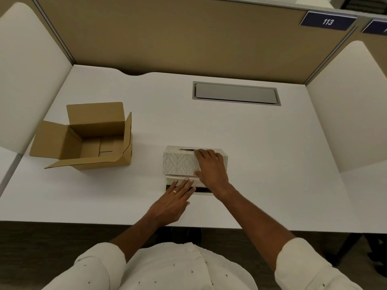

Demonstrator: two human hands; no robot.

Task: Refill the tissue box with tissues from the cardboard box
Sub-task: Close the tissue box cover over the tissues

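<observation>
The right hand [210, 168] lies over the near right part of the tissue box [180, 162], fingers on its top by the slot, thumb on its near side, so it grips the box. The left hand [173, 203] is flat, fingers together, and the fingertips [185, 181] press on the pale flap [178, 179] at the near end of the box. A dark opening shows under this flap. The cardboard box [88, 139] stands well apart to the left on the white desk [272, 164], flaps open, and no tissues show inside.
</observation>
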